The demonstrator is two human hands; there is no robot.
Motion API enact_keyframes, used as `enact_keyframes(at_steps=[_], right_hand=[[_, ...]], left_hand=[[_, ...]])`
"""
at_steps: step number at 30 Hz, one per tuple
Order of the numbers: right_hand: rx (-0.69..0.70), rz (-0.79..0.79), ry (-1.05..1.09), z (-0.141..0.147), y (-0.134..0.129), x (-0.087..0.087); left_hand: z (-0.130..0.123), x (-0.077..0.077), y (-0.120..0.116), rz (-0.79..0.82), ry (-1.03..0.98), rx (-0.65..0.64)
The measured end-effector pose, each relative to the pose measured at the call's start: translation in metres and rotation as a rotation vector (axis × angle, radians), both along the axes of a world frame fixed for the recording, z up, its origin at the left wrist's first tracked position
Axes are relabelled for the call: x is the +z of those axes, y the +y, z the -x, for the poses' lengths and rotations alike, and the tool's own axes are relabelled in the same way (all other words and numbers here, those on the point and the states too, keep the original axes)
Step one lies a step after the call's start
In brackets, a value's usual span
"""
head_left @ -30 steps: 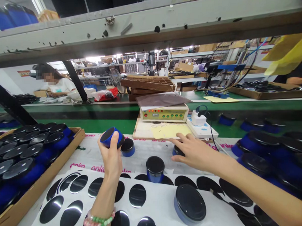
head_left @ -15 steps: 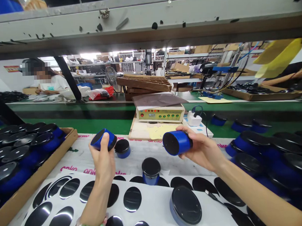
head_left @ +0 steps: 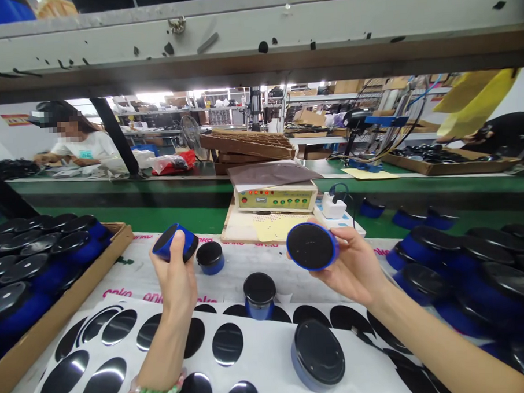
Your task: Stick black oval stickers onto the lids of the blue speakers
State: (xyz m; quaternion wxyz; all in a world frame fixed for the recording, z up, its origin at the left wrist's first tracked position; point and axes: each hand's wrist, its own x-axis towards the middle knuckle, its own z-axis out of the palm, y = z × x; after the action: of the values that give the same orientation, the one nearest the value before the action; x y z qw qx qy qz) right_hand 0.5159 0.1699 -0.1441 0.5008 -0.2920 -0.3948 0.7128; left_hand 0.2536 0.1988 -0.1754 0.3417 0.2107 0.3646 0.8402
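My left hand is closed round a short blue cylinder with black ends, thumb along its side, held tilted above the table. In my right hand is a similar blue cylinder, its flat black face turned toward me. Between the hands, two more such cylinders stand upright: one near my left hand and another closer to me. A larger-looking cylinder with a glossy black top rests on a white sheet bearing black discs.
A cardboard box of blue cylinders stands at left; many more cylinders are grouped at right. Ahead are a control box with lit indicators and a white plug. A shelf beam crosses overhead. A co-worker sits across the green belt.
My right hand has turned its cylinder, so the black face that was angled leftward now faces me. The left hand still holds its cylinder, nearly unmoved. The view has shifted slightly.
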Motion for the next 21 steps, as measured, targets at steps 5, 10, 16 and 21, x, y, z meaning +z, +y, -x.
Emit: enact_keyframes(at_steps=[5,10,16,21], right_hand=[[-0.034,-0.158,-0.263,0.014,0.012,-0.010],[-0.019,-0.397,-0.528,0.051,0.026,-0.010],[0.273,-0.840,-0.861,0.130,0.020,-0.010],[0.358,-0.837,-0.993,0.168,0.020,-0.017]], left_hand=[[-0.001,0.000,-0.001,-0.026,-0.020,0.031],[0.001,0.005,-0.001,-0.092,-0.011,0.114],[0.020,0.015,0.002,-0.304,0.041,0.336],[0.028,0.014,-0.003,-0.309,0.087,0.376]])
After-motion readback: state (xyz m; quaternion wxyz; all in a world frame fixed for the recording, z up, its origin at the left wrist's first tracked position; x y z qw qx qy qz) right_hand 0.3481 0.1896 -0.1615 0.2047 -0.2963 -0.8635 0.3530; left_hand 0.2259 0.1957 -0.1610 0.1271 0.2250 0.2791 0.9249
